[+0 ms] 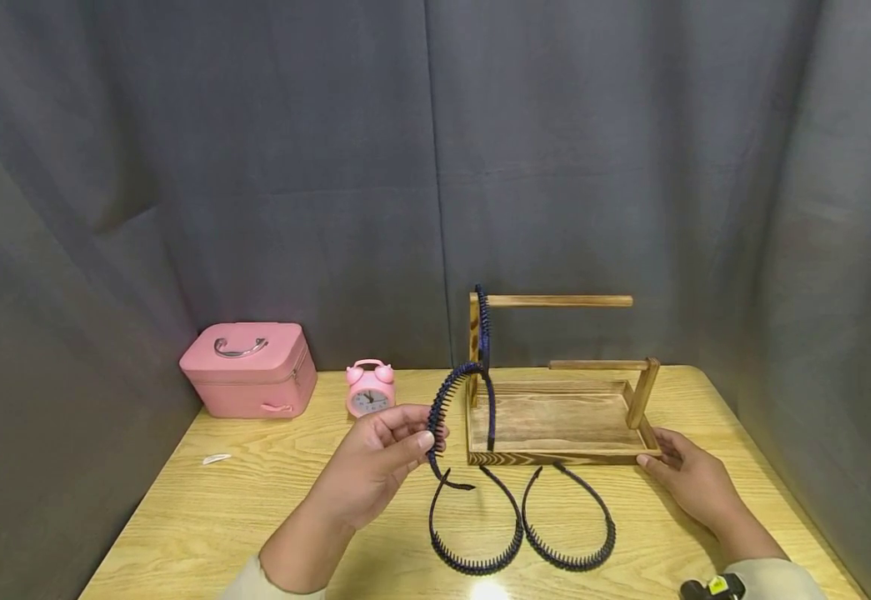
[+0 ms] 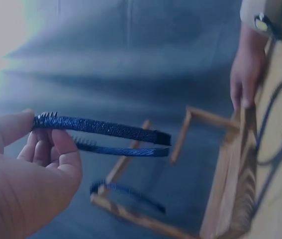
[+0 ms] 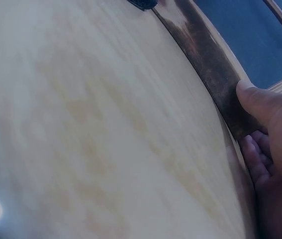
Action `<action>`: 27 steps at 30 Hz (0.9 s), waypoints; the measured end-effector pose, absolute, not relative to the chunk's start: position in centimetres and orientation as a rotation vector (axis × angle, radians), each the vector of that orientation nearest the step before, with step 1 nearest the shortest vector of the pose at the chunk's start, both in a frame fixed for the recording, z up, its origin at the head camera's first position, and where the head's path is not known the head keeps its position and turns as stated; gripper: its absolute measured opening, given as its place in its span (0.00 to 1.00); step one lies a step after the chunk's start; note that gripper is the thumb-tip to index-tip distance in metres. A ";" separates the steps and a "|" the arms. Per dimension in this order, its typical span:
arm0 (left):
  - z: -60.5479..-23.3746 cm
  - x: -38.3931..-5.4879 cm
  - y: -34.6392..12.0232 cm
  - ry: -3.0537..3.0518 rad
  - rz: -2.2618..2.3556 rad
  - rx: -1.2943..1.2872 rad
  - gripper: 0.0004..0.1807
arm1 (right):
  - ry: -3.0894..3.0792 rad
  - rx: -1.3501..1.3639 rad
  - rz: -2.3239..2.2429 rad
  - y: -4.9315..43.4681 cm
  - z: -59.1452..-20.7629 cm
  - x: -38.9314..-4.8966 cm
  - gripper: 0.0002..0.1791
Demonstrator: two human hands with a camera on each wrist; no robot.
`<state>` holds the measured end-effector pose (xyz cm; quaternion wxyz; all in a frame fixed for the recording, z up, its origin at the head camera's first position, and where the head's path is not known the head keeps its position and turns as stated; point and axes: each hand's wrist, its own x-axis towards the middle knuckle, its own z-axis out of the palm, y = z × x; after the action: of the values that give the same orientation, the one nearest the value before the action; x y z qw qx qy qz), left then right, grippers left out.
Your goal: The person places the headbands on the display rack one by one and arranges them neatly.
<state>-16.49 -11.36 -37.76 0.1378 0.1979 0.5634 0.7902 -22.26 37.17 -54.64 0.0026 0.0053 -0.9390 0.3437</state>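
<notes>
My left hand [image 1: 371, 467] pinches a dark blue toothed headband [image 1: 473, 367] between thumb and fingers, raised in front of the left end of a wooden stand [image 1: 563, 458]. In the left wrist view the headband [image 2: 101, 126] points its free ends away from the hand. My right hand [image 1: 698, 487] grips the stand's front right corner; in the right wrist view its thumb lies on the tray rim [image 3: 220, 69], fingers curled below. Another headband [image 1: 484, 325] hangs at the post end of the upper bar [image 1: 563, 301].
Two more headbands, one at the left [image 1: 478, 569] and one at the right [image 1: 573, 563], lie before the stand. A lower bar [image 1: 596, 365] juts from the right post. A pink case [image 1: 243, 375], pink alarm clock [image 1: 370, 392] and small white scrap [image 1: 216, 458] are at left. Grey curtains surround the table.
</notes>
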 end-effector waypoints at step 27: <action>-30.9 -25.7 -0.2 2.131 2.491 0.542 0.14 | -2.925 0.016 1.115 37.2 -54.7 -22.3 0.51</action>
<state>-25.74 -0.23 -30.94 -0.0902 0.1624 0.6387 0.7467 -22.35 37.20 -54.71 0.0058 0.0051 -0.9344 0.3561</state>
